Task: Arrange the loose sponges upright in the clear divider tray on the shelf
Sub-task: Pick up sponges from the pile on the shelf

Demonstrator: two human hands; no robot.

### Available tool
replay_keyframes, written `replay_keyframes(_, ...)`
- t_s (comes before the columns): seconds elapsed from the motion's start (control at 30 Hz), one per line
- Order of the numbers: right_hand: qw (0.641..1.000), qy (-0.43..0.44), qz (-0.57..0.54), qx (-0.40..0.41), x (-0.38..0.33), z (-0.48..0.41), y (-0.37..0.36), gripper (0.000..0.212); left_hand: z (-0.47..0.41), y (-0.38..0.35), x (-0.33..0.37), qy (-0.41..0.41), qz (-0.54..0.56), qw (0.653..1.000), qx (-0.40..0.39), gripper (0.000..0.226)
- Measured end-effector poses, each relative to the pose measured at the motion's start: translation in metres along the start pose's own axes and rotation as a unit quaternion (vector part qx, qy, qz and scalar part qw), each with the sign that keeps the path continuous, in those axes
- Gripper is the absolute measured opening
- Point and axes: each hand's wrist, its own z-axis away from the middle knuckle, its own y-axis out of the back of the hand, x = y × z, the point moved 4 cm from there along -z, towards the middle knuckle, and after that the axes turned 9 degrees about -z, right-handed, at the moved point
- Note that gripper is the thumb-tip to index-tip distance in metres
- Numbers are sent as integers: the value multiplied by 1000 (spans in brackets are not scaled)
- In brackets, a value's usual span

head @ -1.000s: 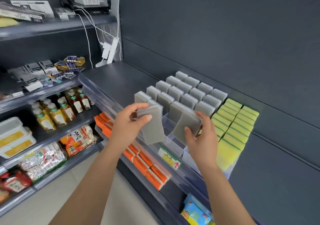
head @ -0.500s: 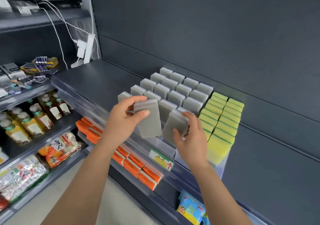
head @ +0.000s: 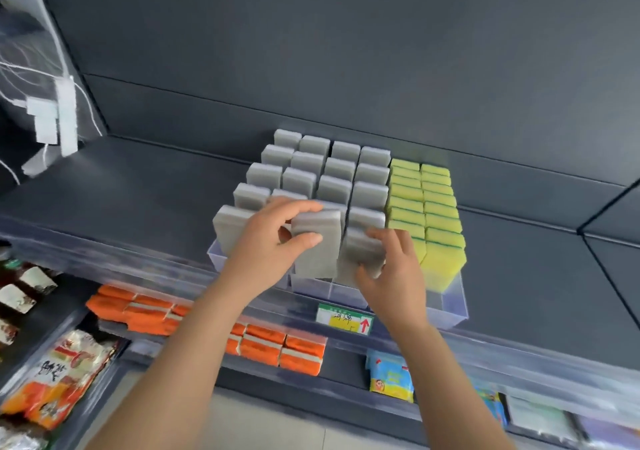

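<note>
While the clear divider tray [head: 450, 311] at centre frame is mostly filled, the left hand [head: 266, 250] grips a grey sponge [head: 320, 254] upright over a front slot. Right of it, the right hand [head: 394, 273] clamps a second sponge [head: 360, 247] (nearly seated, I judge); yellow rows [head: 424, 200] look finished

Soft, even light is falling from above, brightening the sponges [head: 337, 167] and casting only faint shadows between them. Motion blur is smearing the power strip [head: 67, 117] at left and the packets [head: 65, 377] below. Wide-angle distortion is bending the shelf rail [head: 519, 349] toward the edges. A pale sheen is showing on the tray [head: 450, 307] wall.
</note>
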Motion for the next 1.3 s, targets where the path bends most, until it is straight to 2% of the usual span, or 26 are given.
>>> replay_keyframes(0.23, 998, -11, 68, -13, -2, 8, -6, 42, -15, 1, 3, -64, -73, 995, -26, 37)
replay_keyframes(0.57, 997, -1, 70, -39, 0, 6, -5, 37, -24, -26, -13, -52, -184, 976, -103, 43)
replay_keyframes(0.73, 997, 11, 71, -35, 0, 5, -4, 38, -25, -33, -17, -78, -255, 960, -88, 41)
replay_keyframes(0.9, 997, 19, 69, -29, 1, 5, -5, 38, -19, -38, -22, -115, -360, 924, -62, 39)
replay_keyframes(1.3, 997, 25, 69, 0, 4, 9, -9, 37, -12, -43, -20, -104, -377, 919, -56, 41)
